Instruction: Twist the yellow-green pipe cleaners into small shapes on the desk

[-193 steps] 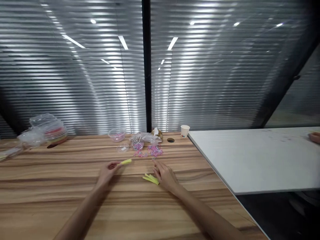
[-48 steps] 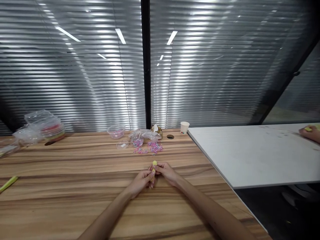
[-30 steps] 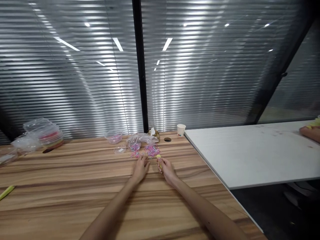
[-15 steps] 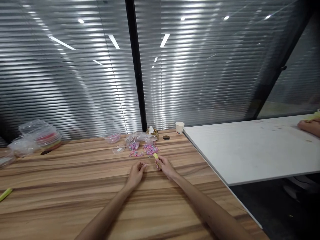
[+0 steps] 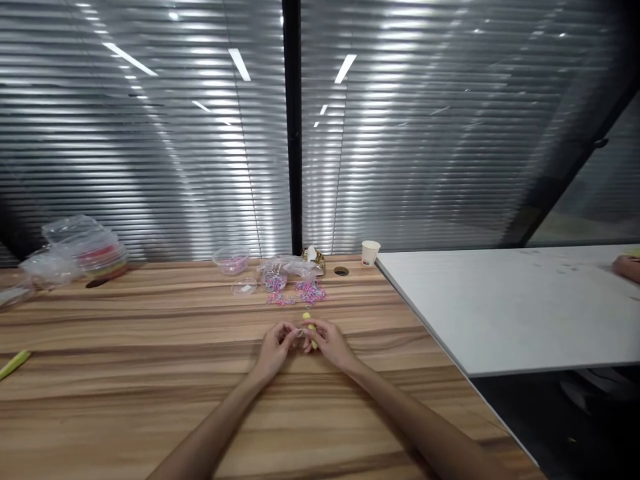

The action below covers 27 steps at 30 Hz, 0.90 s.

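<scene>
Both hands, left [image 5: 273, 350] and right [image 5: 333, 343], had come together, the right pinching a yellow bundle [image 5: 312, 333] over the wood-grain desk [image 5: 280, 420] before blinds [image 5: 400, 133].

Bare wood before loose bands [image 5: 311, 291]

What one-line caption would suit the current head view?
Left hand and right hand meet around a yellow piece, near colourful small bands on a wood-grain table.
</scene>
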Available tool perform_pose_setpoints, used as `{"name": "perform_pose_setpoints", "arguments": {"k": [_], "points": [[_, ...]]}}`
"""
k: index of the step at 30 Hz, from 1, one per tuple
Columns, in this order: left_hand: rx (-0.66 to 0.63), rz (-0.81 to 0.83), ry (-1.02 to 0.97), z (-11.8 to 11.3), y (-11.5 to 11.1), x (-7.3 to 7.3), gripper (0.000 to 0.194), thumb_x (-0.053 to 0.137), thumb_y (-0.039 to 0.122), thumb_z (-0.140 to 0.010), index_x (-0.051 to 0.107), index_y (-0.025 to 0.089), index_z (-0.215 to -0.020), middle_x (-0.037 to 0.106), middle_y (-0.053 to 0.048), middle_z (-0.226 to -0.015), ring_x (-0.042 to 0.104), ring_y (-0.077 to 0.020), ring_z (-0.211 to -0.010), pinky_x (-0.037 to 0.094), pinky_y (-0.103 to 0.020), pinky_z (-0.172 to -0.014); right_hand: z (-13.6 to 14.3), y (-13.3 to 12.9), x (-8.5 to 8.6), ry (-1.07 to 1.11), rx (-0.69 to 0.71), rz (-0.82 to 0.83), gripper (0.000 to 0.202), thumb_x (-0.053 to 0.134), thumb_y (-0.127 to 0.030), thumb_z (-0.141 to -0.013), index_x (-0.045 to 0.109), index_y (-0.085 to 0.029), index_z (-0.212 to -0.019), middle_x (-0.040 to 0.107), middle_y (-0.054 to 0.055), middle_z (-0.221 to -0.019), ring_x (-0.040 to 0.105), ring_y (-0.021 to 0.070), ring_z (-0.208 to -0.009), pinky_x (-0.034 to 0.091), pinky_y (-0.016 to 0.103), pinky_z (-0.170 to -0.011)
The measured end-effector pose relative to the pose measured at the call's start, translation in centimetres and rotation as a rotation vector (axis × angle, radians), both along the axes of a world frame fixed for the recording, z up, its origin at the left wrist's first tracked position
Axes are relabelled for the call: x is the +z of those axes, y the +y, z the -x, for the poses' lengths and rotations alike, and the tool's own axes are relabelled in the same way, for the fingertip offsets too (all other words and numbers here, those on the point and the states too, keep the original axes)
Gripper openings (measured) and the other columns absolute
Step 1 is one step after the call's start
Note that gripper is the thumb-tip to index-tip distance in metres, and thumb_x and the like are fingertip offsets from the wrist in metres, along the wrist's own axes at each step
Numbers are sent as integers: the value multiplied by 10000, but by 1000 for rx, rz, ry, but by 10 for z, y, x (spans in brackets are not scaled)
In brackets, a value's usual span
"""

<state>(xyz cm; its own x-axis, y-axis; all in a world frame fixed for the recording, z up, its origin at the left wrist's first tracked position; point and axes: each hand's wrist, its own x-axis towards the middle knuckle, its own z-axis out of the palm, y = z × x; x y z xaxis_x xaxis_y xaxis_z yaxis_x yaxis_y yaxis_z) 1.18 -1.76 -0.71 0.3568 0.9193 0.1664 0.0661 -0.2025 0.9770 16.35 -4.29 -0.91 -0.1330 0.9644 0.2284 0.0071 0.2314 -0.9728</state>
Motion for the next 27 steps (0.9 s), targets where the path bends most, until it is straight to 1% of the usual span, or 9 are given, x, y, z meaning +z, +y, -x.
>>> {"name": "perform_pose_setpoints", "arguments": {"k": [2,4,8,12,16,22,25,27], "points": [[-18,-26,14,0,-1,-2,280,562,419,-722,517,144,-709,510,1,-621,464,-109,-570,370,-224,-578,-1,1,-2,2,14,-6,325,541,-419,-754,573,-144,-924,569,4,-564,560,143,-500,456,267,-522],[-7,-48,18,0,-2,-2,268,551,409,-734,519,144,-714,511,0,-624,463,-109,-568,370,-226,-581,-2,1,-4,-3,37,-18,306,541,-404,-757,573,-146,-919,567,3,-575,556,138,-501,462,267,-520],[6,-74,38,-2,-5,1,248,537,390,-749,518,145,-717,513,-3,-635,472,-112,-579,374,-225,-579,-1,1,-7,9,56,-17,265,536,-389,-763,549,-148,-872,560,1,-566,552,138,-498,468,270,-511],[-60,-78,46,-4,-9,5,235,536,372,-754,526,139,-726,558,-23,-647,514,-125,-606,393,-232,-600,0,-1,-4,-4,28,-15,244,524,-406,-769,515,-164,-790,557,-5,-545,547,131,-488,459,253,-502],[-79,-131,78,-4,-11,6,222,563,349,-739,551,129,-762,595,-43,-699,547,-138,-637,411,-242,-619,-1,-3,-2,-47,-19,-28,249,516,-404,-773,515,-156,-792,560,-6,-547,546,123,-491,446,232,-499],[-69,-313,185,-3,-15,12,202,530,333,-771,593,143,-747,542,-54,-839,520,-143,-768,408,-238,-663,-2,-1,-7,-101,-49,-62,195,489,-345,-778,513,-152,-796,559,-2,-583,543,117,-493,439,217,-480],[-79,-365,254,-3,-18,16,199,515,332,-783,607,158,-758,503,-54,-879,494,-143,-807,399,-236,-685,-2,1,-10,-131,-83,-67,169,483,-314,-766,528,-154,-797,567,9,-620,537,115,-505,434,210,-470],[-71,-385,263,-3,-20,19,186,510,317,-788,604,158,-767,480,-58,-907,480,-148,-859,394,-243,-734,-2,4,-12,-127,-112,-56,169,485,-310,-755,533,-153,-792,571,16,-626,538,122,-518,434,215,-476]]}}
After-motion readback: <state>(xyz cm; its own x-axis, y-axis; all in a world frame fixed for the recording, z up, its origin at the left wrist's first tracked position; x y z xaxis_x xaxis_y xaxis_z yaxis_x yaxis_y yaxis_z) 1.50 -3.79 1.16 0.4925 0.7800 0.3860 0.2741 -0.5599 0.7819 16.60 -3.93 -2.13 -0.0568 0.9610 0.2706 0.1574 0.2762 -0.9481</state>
